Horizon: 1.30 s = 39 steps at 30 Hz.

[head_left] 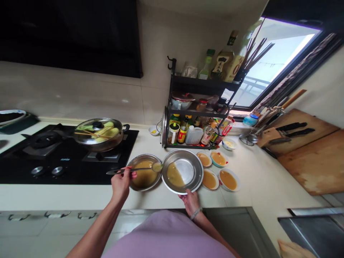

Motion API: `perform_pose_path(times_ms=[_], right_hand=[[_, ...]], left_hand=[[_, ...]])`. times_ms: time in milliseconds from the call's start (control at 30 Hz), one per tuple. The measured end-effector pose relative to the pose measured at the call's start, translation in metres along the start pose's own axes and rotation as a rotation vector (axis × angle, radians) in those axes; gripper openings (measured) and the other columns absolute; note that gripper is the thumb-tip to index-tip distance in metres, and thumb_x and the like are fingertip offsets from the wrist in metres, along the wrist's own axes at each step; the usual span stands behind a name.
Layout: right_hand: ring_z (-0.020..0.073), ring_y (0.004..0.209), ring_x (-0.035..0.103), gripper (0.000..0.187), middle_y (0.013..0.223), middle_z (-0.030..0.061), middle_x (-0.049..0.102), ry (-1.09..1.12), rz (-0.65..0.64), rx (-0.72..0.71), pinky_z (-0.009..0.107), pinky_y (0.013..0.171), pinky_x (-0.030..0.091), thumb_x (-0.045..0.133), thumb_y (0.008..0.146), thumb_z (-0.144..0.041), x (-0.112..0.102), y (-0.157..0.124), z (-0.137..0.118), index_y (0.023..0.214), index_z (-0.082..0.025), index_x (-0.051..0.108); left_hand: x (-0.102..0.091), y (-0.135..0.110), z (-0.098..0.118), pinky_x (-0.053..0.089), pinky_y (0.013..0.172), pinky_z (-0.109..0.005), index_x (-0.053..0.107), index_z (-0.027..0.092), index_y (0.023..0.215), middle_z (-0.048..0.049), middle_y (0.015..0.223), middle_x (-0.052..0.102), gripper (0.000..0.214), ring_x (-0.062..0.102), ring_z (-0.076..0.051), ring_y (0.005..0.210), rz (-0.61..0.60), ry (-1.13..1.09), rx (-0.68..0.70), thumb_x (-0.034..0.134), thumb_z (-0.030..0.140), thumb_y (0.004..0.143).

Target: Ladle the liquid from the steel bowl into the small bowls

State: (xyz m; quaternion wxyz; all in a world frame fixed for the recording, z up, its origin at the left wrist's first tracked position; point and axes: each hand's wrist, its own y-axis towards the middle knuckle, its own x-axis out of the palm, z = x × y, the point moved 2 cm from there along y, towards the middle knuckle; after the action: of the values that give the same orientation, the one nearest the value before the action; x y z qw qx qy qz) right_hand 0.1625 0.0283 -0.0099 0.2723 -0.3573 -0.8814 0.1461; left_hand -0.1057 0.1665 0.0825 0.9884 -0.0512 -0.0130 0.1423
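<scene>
My left hand (121,182) is closed on the handle of a metal ladle (134,169). The ladle's bowl, full of yellow-brown liquid, hangs over the right rim of a steel bowl (137,160) that holds the same liquid. My right hand (190,200) grips the near rim of a tilted steel plate (191,168), which has a pool of the liquid on its left side. The plate stands right next to the steel bowl on the pale counter.
Several small bowls (228,180) of yellow-brown liquid sit right of the plate. A black rack of bottles and jars (197,118) stands behind. A lidded pan (99,133) sits on the black hob (48,161) at left. Wooden boards (309,150) with knives lie at right.
</scene>
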Motion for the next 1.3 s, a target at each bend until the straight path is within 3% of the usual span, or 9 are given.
perform_pose_path(times_ms=[100,233,367,467,667,833,933,1167,1300], right_hand=[[0.0170,0.060,0.063,0.021,0.067,0.0003,0.068,0.003,0.003,0.001,0.029,0.056,0.053,0.073,0.057,-0.031,0.001,-0.001,0.000,0.066,-0.021,0.057],[0.0173,0.061,0.063,0.026,0.070,0.0010,0.070,0.027,0.015,-0.002,0.029,0.054,0.053,0.075,0.054,-0.032,0.001,0.000,0.000,0.067,-0.020,0.056],[0.0173,0.061,0.063,0.027,0.069,0.0006,0.070,0.033,0.023,-0.005,0.029,0.054,0.053,0.076,0.053,-0.032,0.001,0.000,0.001,0.067,-0.020,0.055],[0.0167,0.059,0.062,0.024,0.066,0.0004,0.068,0.027,0.013,-0.004,0.029,0.054,0.053,0.075,0.055,-0.031,0.000,0.001,0.001,0.065,-0.020,0.056],[0.0165,0.058,0.062,0.020,0.066,0.0009,0.069,0.023,0.009,-0.006,0.029,0.054,0.053,0.073,0.057,-0.029,-0.001,0.001,0.003,0.064,-0.020,0.058],[0.0171,0.059,0.063,0.022,0.067,0.0021,0.069,0.019,0.016,-0.007,0.029,0.053,0.054,0.075,0.056,-0.030,-0.002,0.002,0.005,0.067,-0.018,0.060],[0.0172,0.060,0.064,0.022,0.068,0.0023,0.070,0.027,0.023,-0.010,0.028,0.053,0.054,0.075,0.056,-0.030,-0.002,0.002,0.006,0.068,-0.018,0.061],[0.0165,0.059,0.063,0.020,0.069,0.0025,0.071,0.046,0.016,-0.015,0.028,0.054,0.054,0.073,0.058,-0.028,-0.003,0.000,0.006,0.068,-0.018,0.060],[0.0171,0.060,0.063,0.021,0.069,0.0023,0.070,0.048,0.017,-0.015,0.029,0.054,0.053,0.074,0.056,-0.028,-0.004,0.000,0.006,0.068,-0.018,0.060]], left_hand=[[-0.017,0.003,0.006,0.057,0.061,-0.035,0.066,0.011,0.091,-0.0078,0.063,0.071,0.036,0.071,-0.024,0.059,-0.005,0.207,0.131,0.051,0.042,0.080],[-0.029,-0.001,0.013,0.054,0.060,-0.029,0.069,0.016,0.082,-0.0087,0.074,0.074,0.032,0.070,-0.021,0.060,-0.047,0.548,0.509,0.048,0.041,0.082],[-0.029,-0.010,0.011,0.054,0.065,-0.026,0.067,0.020,0.093,-0.0050,0.075,0.072,0.024,0.068,-0.017,0.064,-0.182,0.594,0.798,0.049,0.034,0.086],[-0.023,-0.018,0.011,0.054,0.069,-0.026,0.065,0.020,0.096,-0.0045,0.076,0.071,0.020,0.068,-0.016,0.068,-0.206,0.549,0.857,0.050,0.031,0.086],[0.013,-0.038,0.009,0.054,0.064,-0.027,0.064,0.018,0.098,-0.0038,0.073,0.069,0.025,0.067,-0.015,0.064,-0.244,0.401,0.664,0.045,0.034,0.091],[0.055,-0.054,-0.007,0.055,0.070,-0.029,0.066,0.018,0.098,-0.0060,0.077,0.071,0.028,0.068,-0.016,0.069,-0.460,0.396,0.699,0.044,0.033,0.091],[0.072,-0.057,-0.019,0.055,0.075,-0.031,0.069,0.017,0.095,-0.0095,0.083,0.074,0.030,0.071,-0.020,0.076,-0.511,0.402,0.661,0.045,0.034,0.090],[0.079,-0.037,-0.043,0.056,0.059,-0.033,0.071,0.011,0.084,-0.0100,0.060,0.071,0.037,0.071,-0.024,0.056,-0.355,0.268,0.094,0.048,0.041,0.085],[0.075,-0.025,-0.047,0.057,0.057,-0.033,0.070,0.009,0.086,-0.0091,0.058,0.071,0.034,0.070,-0.024,0.054,-0.280,0.150,-0.055,0.052,0.037,0.082]])
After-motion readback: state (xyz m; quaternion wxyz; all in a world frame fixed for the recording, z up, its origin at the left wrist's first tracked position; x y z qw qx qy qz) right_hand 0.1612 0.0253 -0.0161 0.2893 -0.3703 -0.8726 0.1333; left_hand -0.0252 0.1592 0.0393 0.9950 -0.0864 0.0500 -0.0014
